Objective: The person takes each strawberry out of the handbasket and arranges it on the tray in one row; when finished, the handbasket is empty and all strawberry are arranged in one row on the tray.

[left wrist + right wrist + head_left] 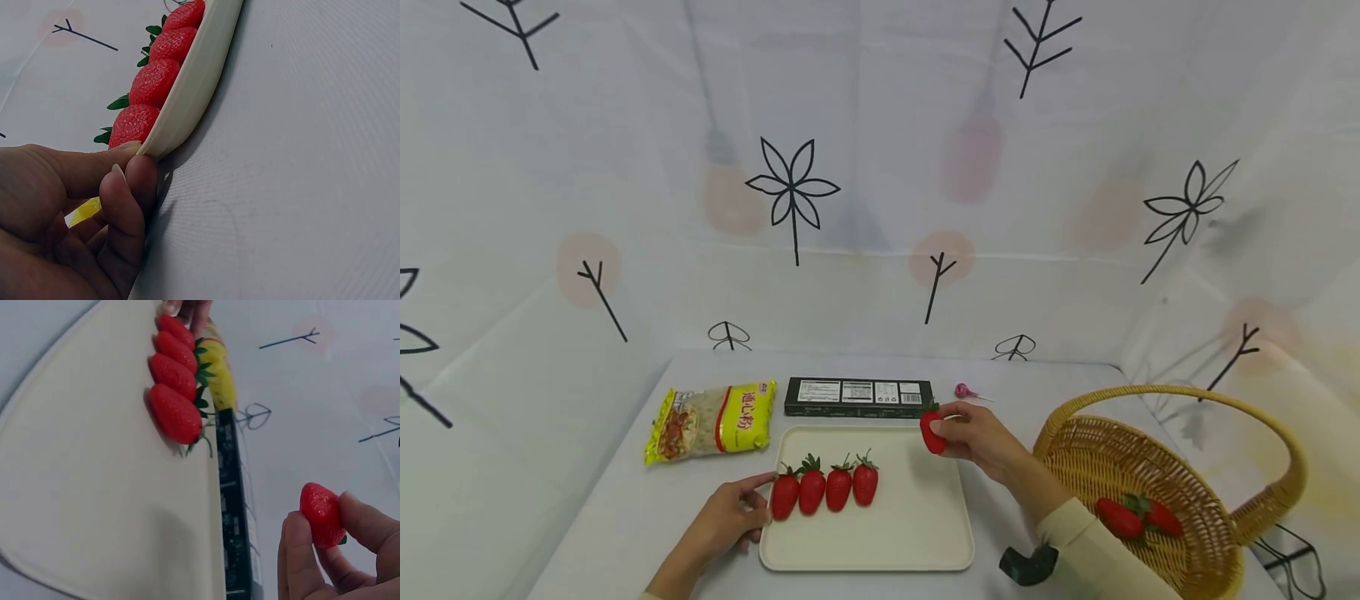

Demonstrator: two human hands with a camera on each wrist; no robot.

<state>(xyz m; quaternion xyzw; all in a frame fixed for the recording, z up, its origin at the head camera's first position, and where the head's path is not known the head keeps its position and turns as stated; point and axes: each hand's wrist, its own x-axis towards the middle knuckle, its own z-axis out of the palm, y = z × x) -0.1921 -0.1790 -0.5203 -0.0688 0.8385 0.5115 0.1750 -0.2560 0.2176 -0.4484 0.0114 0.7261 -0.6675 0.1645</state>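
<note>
My right hand (976, 437) pinches a strawberry (322, 514) between thumb and fingers, above the right back corner of the cream tray (917, 525). On the tray's left half, several red strawberries (812, 492) with green leaves lie side by side in a row, leaf ends toward the back. My left hand (724, 518) grips the tray's left rim; in the left wrist view the thumb lies on top of the rim and a finger beneath it, beside the nearest strawberry (134, 124).
A wicker basket (1075, 467) with a tall handle stands at the right, two strawberries (1120, 518) inside. Behind the tray lie a black box (857, 411) and a pink lollipop (962, 390). A yellow food bag (748, 421) lies at the back left. A dark green object (1026, 567) is near my right sleeve.
</note>
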